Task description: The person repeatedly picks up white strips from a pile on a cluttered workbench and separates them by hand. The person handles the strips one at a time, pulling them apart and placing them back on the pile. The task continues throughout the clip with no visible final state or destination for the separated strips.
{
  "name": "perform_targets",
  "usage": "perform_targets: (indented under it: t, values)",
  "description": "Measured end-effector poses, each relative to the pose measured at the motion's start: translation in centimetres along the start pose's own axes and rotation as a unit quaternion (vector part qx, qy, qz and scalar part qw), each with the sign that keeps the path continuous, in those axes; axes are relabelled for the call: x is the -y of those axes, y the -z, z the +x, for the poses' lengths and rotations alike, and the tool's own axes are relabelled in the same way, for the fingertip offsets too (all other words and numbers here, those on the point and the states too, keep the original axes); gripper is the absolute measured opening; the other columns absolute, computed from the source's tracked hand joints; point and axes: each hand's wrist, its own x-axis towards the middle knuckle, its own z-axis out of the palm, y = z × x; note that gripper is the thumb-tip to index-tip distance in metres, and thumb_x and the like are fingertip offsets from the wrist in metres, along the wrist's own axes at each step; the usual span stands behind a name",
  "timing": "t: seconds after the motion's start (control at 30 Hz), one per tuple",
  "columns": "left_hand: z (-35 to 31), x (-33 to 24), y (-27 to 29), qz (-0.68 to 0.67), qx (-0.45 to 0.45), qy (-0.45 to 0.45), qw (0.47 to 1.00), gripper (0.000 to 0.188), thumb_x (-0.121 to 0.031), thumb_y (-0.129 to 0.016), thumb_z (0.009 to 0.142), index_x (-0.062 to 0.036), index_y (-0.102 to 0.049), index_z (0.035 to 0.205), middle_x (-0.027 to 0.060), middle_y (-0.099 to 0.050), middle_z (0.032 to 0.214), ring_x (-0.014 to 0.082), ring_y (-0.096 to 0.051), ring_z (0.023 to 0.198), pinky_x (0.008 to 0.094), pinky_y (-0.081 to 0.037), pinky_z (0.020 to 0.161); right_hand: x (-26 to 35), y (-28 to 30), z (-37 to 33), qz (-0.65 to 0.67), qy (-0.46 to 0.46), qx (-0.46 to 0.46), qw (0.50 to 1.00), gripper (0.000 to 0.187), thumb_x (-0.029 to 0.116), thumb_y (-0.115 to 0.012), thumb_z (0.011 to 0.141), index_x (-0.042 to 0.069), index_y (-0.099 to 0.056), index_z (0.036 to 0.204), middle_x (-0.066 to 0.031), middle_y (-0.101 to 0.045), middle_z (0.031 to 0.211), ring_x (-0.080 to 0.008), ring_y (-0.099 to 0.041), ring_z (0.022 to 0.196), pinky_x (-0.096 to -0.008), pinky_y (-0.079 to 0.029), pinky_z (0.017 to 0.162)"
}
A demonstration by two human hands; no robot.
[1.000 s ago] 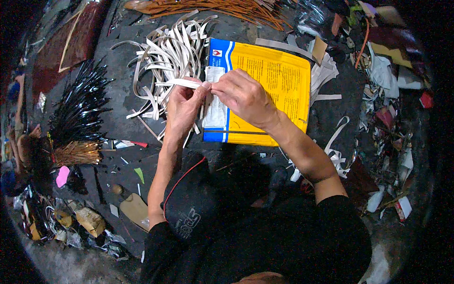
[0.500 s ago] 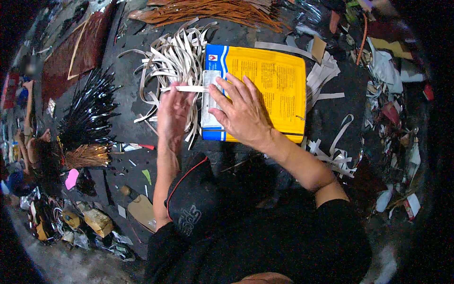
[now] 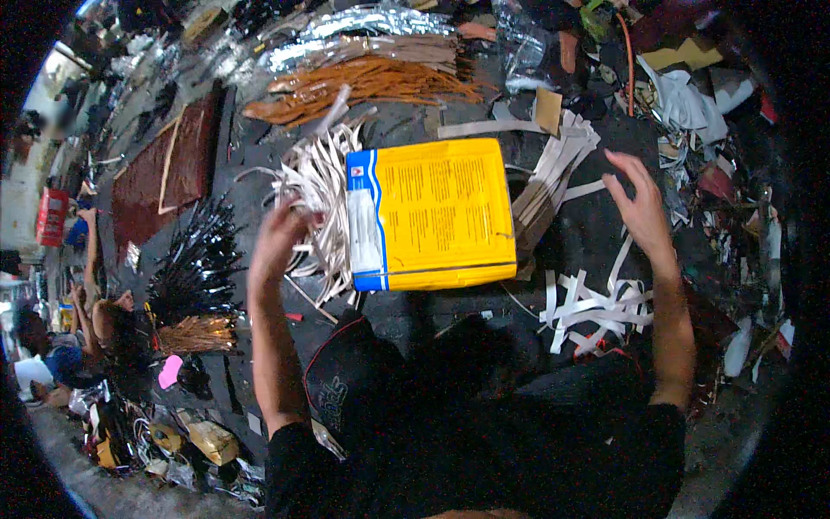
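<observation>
Both hands are well apart, one on either side of a yellow-and-blue block (image 3: pixel 441 208). From where I stand, the right hand (image 3: pixel 644 212) is open, thumb and fingers parted in a loose curve with nothing visible between them; its tips are near the free end of a strip (image 3: pixel 584 190) poking out of a flat sheaf of pale strips (image 3: pixel 549 177). The left hand (image 3: pixel 278 233) is over the edge of a heap of white strips (image 3: pixel 324 177), too blurred (even from this close) for me to tell whether it pinches one or merely brushes them.

Those strips look light and limp, bendy rather than fragile, perhaps a little slick, so I'd pick one up by its end, between thumb and forefinger, to keep it clear of its neighbours. The heap lies just beside the block's left edge, the sheaf beside its right; more loose strips (image 3: pixel 596 303) lie tangled below the sheaf. The block seems firm, best held by its edges.
</observation>
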Motion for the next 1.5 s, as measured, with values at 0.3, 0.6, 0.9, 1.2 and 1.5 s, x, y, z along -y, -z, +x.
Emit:
perform_targets:
  t: [0.3, 0.6, 0.9, 1.2, 1.5]
  values:
    - [-1.9, 6.3, -1.5, 0.125, 0.04, 0.004, 0.991, 0.043, -0.024, -0.059, 0.092, 0.0024, -0.054, 0.125, 0.016, -0.065, 0.109, 0.019, -0.061, 0.1, 0.0306, -0.047, 0.086, -13.9, -5.3, -17.8, 0.161, -0.305, 0.118, 0.931, 0.034, 0.02, -0.064, 0.089, 0.0, -0.061, 0.116, -0.0134, -0.066, 0.103, -0.0214, -0.062, 0.095, -0.0321, -0.048, 0.086]
    - [-3.7, 3.3, -0.9, 0.089, 0.04, 0.002, 0.995, 0.04, -0.022, -0.058, 0.093, 0.0022, -0.055, 0.123, 0.0111, -0.064, 0.108, 0.0166, -0.058, 0.1, 0.0287, -0.044, 0.087, -13.5, -15.5, -30.0, -0.075, -0.126, 0.136, 0.98, 0.044, 0.016, -0.065, 0.082, 0.006, -0.053, 0.123, -0.0198, -0.047, 0.127, -0.0395, -0.049, 0.114, -0.0463, -0.044, 0.093]
    - [-2.3, 1.8, -0.4, 0.076, -0.003, -0.086, 0.993, 0.034, -0.018, -0.057, 0.094, 0.0019, -0.057, 0.122, 0.0088, -0.066, 0.105, 0.0157, -0.06, 0.099, 0.0281, -0.045, 0.089, -14.8, -11.2, -25.4, 0.014, -0.074, 0.11, 0.991, 0.011, 0.002, -0.06, 0.08, 0.0, -0.055, 0.09, -0.0183, -0.053, 0.099, -0.0386, -0.054, 0.093, -0.0433, -0.044, 0.079]
    - [-2.0, 0.2, -0.7, 0.086, 0.069, -0.136, 0.985, 0.038, -0.021, -0.056, 0.096, 0.0004, -0.055, 0.127, 0.0103, -0.061, 0.121, 0.0176, -0.057, 0.11, 0.0289, -0.044, 0.095, -17.1, -12.3, -28.5, -0.024, -0.114, 0.14, 0.983, 0.015, 0.015, -0.052, 0.088, 0.001, -0.056, 0.083, -0.0204, -0.057, 0.08, -0.0395, -0.056, 0.073, -0.0469, -0.043, 0.063]
    - [-5.0, 0.0, -1.6, 0.13, 0.053, -0.119, 0.983, 0.046, -0.034, -0.053, 0.096, -0.0037, -0.054, 0.131, 0.0098, -0.059, 0.123, 0.0189, -0.054, 0.115, 0.0355, -0.04, 0.099, -15.9, -6.6, -22.3, 0.054, -0.313, 0.006, 0.948, 0.027, 0.029, -0.062, 0.089, 0.003, -0.066, 0.09, -0.0105, -0.064, 0.071, -0.0179, -0.063, 0.066, -0.0315, -0.047, 0.061]
